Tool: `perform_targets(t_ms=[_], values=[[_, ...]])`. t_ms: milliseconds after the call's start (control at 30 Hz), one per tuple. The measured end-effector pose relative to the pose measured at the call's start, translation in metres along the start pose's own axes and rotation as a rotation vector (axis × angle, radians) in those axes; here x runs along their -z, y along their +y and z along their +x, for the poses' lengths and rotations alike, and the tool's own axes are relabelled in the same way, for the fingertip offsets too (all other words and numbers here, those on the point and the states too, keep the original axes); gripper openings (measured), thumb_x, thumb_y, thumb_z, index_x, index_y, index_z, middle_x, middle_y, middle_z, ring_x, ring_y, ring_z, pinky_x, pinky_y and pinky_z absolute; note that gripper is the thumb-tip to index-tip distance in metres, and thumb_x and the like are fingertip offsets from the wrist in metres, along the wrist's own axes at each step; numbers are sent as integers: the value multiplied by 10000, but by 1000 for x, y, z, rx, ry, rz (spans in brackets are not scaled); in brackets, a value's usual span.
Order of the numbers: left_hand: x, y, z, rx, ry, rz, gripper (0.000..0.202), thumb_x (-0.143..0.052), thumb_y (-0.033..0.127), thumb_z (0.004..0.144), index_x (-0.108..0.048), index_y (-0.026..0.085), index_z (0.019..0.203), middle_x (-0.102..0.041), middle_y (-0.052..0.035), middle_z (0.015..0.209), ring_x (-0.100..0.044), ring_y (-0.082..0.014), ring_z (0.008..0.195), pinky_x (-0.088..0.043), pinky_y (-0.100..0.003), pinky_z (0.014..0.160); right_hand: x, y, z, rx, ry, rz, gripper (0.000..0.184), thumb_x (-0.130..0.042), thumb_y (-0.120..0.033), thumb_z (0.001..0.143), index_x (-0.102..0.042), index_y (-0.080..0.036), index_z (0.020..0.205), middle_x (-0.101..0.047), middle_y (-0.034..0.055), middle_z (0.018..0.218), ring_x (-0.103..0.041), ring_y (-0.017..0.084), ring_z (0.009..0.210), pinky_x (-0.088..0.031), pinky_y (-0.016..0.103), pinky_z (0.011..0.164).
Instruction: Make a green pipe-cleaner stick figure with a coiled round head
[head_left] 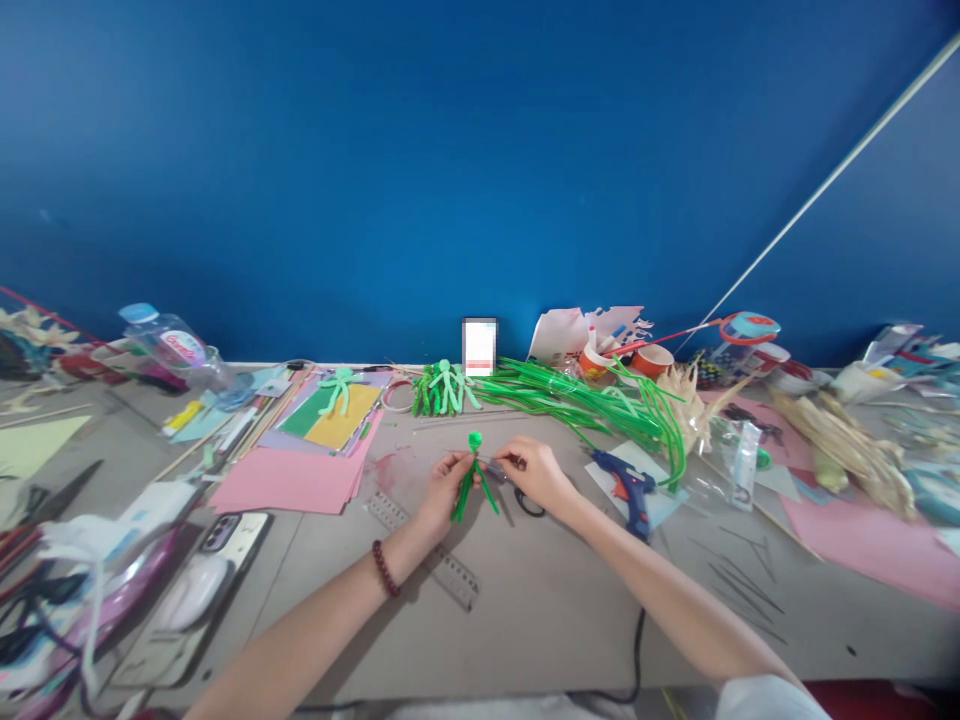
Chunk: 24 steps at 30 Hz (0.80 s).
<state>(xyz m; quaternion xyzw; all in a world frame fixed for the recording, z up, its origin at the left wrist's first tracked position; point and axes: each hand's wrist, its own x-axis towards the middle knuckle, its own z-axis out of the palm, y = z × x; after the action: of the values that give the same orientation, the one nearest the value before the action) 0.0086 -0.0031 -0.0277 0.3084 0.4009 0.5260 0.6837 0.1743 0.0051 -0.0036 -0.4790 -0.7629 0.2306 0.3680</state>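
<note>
My left hand (442, 492) pinches a small green pipe-cleaner figure (472, 478) with a round head, holding it upright just above the grey table (540, 590). My right hand (534, 472) is closed on black-handled scissors (517, 488), whose blades point left at the figure's middle. A dark bead bracelet (385, 568) sits on my left wrist. A clear ruler (431, 552) lies under my left hand.
A bundle of green pipe cleaners (600, 405) and several finished green figures (444, 388) lie behind. A blue glue gun (628, 492) rests at right, pink paper (289, 480) and coloured sheets at left, a phone (225, 535) front left, clutter along both sides.
</note>
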Motion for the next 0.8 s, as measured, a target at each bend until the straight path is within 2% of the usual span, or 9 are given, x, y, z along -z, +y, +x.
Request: perform_targets(t_ms=[400,533,633,700,767,800], values=[[-3,2,-3,-40,22,47,257,-758,339,624,-614,134,682,-649,-17,640,-519,-87,497,-427,-219,523,0,-3,0,-33,-22,-5,161,-565,-63,743,-685,-171,749,-632,25,706,-544,122,619,-415,225,600],[-2,0,-2,-48,40,42,268,-758,351,613,-609,136,672,-646,-18,640,-522,-90,497,-423,-221,521,4,-4,2,-55,-51,-25,133,-590,-126,766,-680,-164,855,-635,30,734,-554,125,628,-430,229,617],[0,2,0,-58,91,47,293,-762,369,600,-604,132,670,-634,-14,623,-529,-92,503,-422,-218,520,15,-5,3,-57,-101,-66,229,-634,-206,760,-643,-160,984,-647,47,841,-580,141,688,-456,251,682],[2,6,1,-69,120,56,307,-763,380,597,-598,132,670,-621,-6,605,-521,-86,491,-410,-210,505,27,-8,3,-46,-110,-136,307,-635,-243,767,-603,-160,1061,-640,75,983,-596,169,827,-451,275,783],[3,11,2,-84,124,63,314,-762,389,598,-592,133,665,-602,5,581,-501,-77,464,-388,-204,480,41,-15,1,-67,-90,-254,264,-612,-256,786,-603,-151,1028,-630,92,1025,-573,204,969,-422,292,852],[3,13,2,-89,119,66,316,-760,394,599,-591,134,662,-597,8,574,-491,-73,452,-378,-203,470,47,-19,0,-108,-103,-323,199,-582,-246,805,-614,-155,980,-637,89,1002,-574,210,972,-418,293,843]])
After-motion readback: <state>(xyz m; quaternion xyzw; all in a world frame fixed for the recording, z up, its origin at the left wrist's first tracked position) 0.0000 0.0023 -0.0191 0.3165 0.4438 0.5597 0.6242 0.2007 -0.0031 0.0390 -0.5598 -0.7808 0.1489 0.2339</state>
